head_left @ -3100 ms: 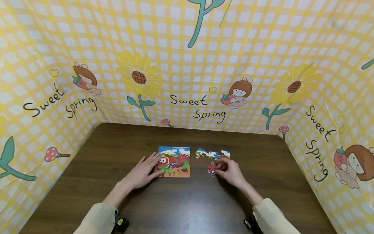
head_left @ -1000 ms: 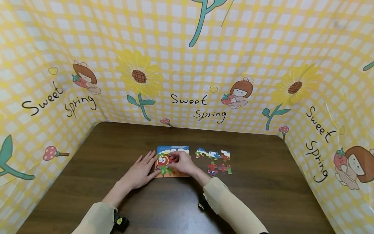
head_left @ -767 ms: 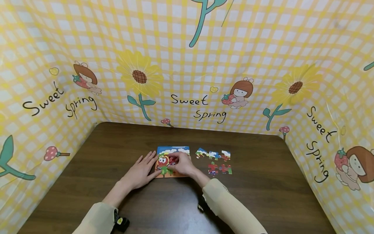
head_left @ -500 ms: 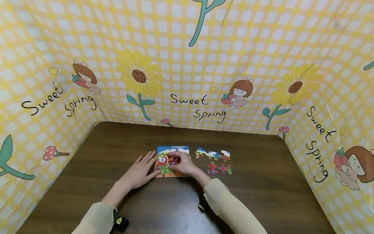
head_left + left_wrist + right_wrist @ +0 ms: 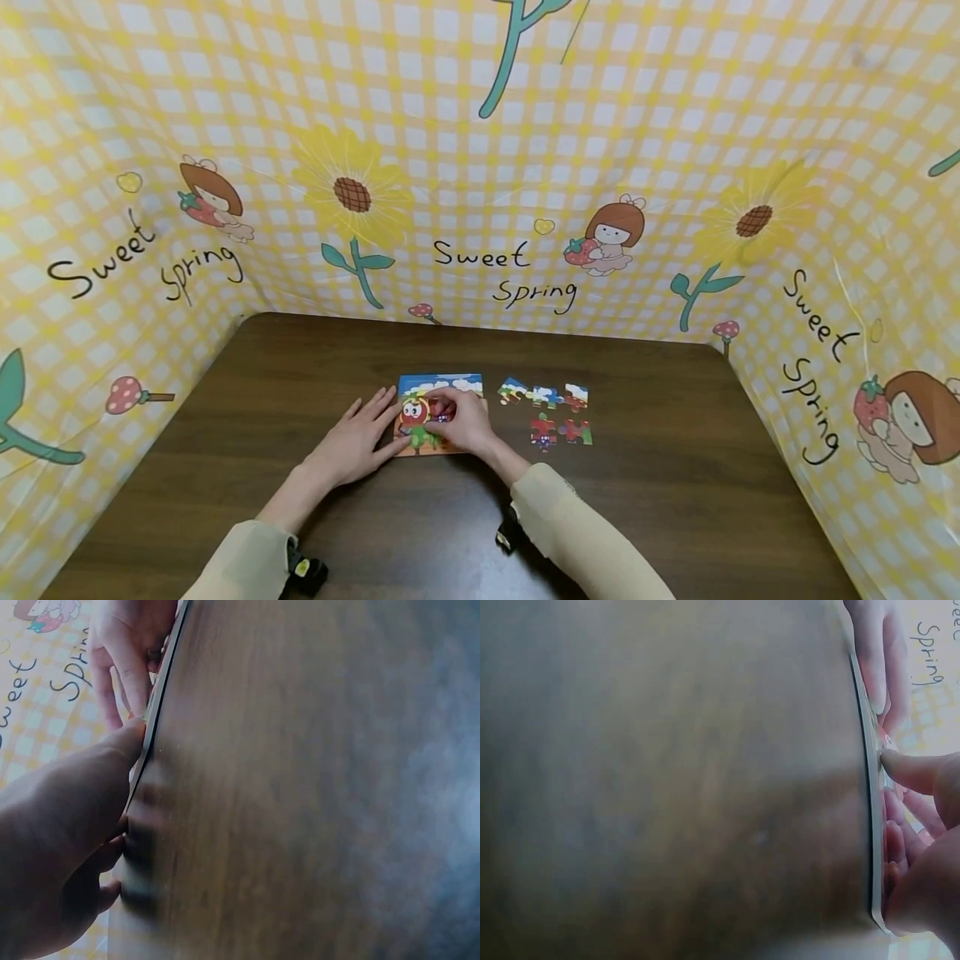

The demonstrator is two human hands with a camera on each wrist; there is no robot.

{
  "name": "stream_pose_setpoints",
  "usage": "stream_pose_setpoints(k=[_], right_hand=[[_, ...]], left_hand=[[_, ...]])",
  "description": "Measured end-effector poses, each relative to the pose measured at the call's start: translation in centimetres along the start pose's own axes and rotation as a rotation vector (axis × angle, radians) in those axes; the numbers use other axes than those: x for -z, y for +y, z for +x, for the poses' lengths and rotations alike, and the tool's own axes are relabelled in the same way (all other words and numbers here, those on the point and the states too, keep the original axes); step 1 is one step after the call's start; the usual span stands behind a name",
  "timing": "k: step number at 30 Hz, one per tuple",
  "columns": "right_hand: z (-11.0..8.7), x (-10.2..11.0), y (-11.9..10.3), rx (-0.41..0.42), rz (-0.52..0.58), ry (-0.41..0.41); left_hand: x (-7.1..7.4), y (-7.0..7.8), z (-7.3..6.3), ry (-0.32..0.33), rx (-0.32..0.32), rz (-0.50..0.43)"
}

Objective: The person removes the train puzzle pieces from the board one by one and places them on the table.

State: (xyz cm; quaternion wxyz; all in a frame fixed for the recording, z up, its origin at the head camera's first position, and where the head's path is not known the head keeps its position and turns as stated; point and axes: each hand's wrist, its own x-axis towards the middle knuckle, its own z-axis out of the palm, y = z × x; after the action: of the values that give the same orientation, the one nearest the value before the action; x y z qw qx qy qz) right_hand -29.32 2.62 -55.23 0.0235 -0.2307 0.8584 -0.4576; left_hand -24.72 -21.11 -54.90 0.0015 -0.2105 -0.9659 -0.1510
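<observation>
A flat picture puzzle (image 5: 438, 382) lies on the table, with blue sky along its top and a round red character (image 5: 412, 412) at its left. My left hand (image 5: 358, 440) rests at the puzzle's left edge, fingers spread and straight, the thumb along its lower left corner. Over the middle of the puzzle, my right hand (image 5: 467, 421) pinches a small reddish puzzle piece (image 5: 442, 410) between thumb and fingers, mostly hidden by them. In the right wrist view, the right thumb (image 5: 911, 771) sits low, right at the puzzle's front edge.
To the right of the puzzle lie several loose pieces: a back row with a sky piece (image 5: 545, 397) and a cloud-and-red piece (image 5: 576, 397), and nearer ones such as a red piece (image 5: 543, 432). A checked cloth (image 5: 480, 192) walls the table (image 5: 637, 500) at back and sides.
My right hand has moved left from the loose pieces onto the puzzle, uncovering a red-and-green piece at the right. Lately it shifts only slightly there. The left hand stays at the puzzle's edge.
</observation>
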Motion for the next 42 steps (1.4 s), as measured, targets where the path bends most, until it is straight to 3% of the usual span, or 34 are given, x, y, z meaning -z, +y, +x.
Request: stream_pose_setpoints(k=[15, 23, 35, 42], right_hand=[[-0.38, -0.69, 0.43, 0.03, -0.043, 0.086], [-0.47, -0.83, 0.36, 0.014, 0.037, 0.093], [-0.83, -0.66, 0.5, -0.011, 0.038, 0.087], [-0.84, -0.54, 0.65, -0.033, 0.159, 0.1]], left_hand=[[-0.14, -0.19, -0.02, 0.039, -0.027, -0.041], [0.24, -0.02, 0.01, 0.017, -0.015, -0.009], [0.25, -0.09, 0.06, -0.011, -0.012, -0.011], [0.39, -0.06, 0.05, -0.022, -0.012, 0.001]])
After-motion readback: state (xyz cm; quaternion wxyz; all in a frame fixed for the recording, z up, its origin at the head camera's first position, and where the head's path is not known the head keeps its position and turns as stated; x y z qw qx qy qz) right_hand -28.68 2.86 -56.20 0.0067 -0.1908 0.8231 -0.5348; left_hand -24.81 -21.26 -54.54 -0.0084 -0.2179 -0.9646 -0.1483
